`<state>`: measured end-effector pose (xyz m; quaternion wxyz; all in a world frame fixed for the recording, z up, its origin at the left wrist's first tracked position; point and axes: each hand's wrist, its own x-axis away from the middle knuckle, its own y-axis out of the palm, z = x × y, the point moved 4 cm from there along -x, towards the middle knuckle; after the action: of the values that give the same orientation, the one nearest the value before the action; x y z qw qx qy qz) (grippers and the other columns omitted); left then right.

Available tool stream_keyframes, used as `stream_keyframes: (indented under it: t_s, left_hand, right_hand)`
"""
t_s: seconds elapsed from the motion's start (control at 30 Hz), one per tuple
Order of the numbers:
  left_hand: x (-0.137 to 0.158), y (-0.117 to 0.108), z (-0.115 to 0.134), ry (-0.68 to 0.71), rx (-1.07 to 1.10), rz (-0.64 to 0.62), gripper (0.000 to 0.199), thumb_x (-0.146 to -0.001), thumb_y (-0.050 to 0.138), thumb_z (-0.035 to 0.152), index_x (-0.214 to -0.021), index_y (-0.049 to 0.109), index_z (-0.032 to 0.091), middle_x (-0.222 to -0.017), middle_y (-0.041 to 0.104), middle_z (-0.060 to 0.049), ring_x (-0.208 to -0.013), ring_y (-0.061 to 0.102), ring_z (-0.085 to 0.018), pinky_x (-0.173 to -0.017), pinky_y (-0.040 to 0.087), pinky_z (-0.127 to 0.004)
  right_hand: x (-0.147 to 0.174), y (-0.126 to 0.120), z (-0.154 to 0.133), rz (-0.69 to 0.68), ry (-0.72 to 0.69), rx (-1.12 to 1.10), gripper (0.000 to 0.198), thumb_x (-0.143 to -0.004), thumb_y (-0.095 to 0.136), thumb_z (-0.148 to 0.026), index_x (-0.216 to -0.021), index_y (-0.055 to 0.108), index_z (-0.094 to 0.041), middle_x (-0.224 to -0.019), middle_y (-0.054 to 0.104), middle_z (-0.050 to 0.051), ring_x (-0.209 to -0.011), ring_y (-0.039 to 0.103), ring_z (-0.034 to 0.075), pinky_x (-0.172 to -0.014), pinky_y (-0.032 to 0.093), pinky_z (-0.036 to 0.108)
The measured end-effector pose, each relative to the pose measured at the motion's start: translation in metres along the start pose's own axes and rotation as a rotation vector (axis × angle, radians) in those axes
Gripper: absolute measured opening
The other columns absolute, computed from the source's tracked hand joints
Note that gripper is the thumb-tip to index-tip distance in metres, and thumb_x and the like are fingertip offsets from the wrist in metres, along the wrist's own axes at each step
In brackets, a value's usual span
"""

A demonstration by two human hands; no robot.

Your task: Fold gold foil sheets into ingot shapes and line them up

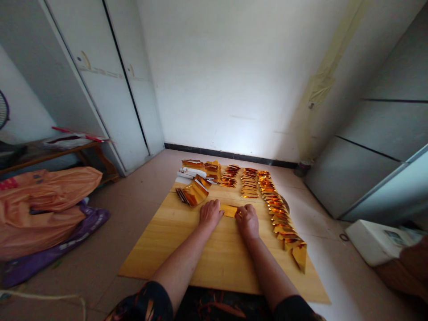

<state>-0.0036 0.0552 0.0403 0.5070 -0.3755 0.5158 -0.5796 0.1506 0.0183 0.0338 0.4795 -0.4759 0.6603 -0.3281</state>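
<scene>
A strip of gold foil paper [229, 211] lies on the wooden board between my two hands. My left hand [210, 213] grips its left end, with the fingers curled. The right end is pinched in my right hand [247, 219], whose fingers are bent over it. Just beyond my left hand rests a curved stack of gold foil sheets [194, 191]. To the right, a long row of folded gold foil pieces [279, 211] runs along the board's edge. Two shorter rows of folded pieces, one a middle row [249, 183], stand at the far side.
The wooden board [160, 245] is low, over a tiled floor. More foil stacks [212, 170] and white paper [192, 173] sit at its far left. Orange and purple bags [50, 196] lie on the left. A white box [374, 243] stands at right, below grey cabinets [377, 147].
</scene>
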Motion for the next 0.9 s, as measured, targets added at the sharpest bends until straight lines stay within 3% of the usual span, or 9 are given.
stream_keyframes:
  t_s: [0.1,0.23,0.4,0.6,0.9]
  left_hand:
    - [0.001,0.003,0.007,0.099,-0.014,0.024,0.017,-0.088,0.048,0.022,-0.1,0.059,0.018,-0.102,0.063,-0.01,-0.102,0.056,-0.024,-0.087,0.042,-0.036]
    - [-0.003,0.01,0.013,0.167,0.011,-0.036,0.023,-0.09,0.04,0.014,-0.098,0.061,0.017,-0.102,0.064,-0.011,-0.101,0.057,-0.022,-0.085,0.042,-0.035]
    - [-0.005,0.011,0.01,0.146,0.029,-0.048,0.022,-0.09,0.04,0.016,-0.095,0.061,0.017,-0.097,0.066,-0.009,-0.096,0.059,-0.02,-0.082,0.043,-0.032]
    - [0.001,0.005,0.01,0.098,0.095,-0.023,0.016,-0.089,0.05,0.031,-0.093,0.058,0.019,-0.099,0.065,-0.007,-0.098,0.058,-0.021,-0.083,0.04,-0.034]
    - [0.002,0.006,0.007,0.072,0.126,-0.025,0.014,-0.084,0.057,0.031,-0.093,0.058,0.021,-0.098,0.065,-0.004,-0.099,0.057,-0.02,-0.083,0.04,-0.033]
  right_hand:
    - [-0.001,0.001,-0.004,-0.102,0.0,0.057,0.018,-0.087,0.049,-0.017,-0.082,0.066,-0.019,-0.089,0.061,0.005,-0.083,0.054,0.015,-0.07,0.034,0.023]
    - [-0.003,0.001,-0.006,-0.185,0.07,0.102,0.019,-0.088,0.046,-0.017,-0.087,0.065,-0.019,-0.089,0.065,0.004,-0.077,0.058,0.013,-0.065,0.032,0.024]
    - [-0.006,0.001,-0.009,-0.218,0.129,0.115,0.017,-0.088,0.046,-0.021,-0.089,0.063,-0.02,-0.091,0.066,0.005,-0.08,0.061,0.015,-0.065,0.033,0.025]
    - [-0.003,0.001,-0.016,-0.198,0.176,0.135,0.026,-0.084,0.055,-0.045,-0.087,0.059,-0.02,-0.092,0.064,0.006,-0.087,0.061,0.019,-0.072,0.037,0.029]
    - [-0.007,0.0,-0.009,-0.257,0.248,0.05,0.015,-0.079,0.056,-0.033,-0.085,0.06,-0.021,-0.092,0.065,0.004,-0.085,0.061,0.018,-0.068,0.037,0.027]
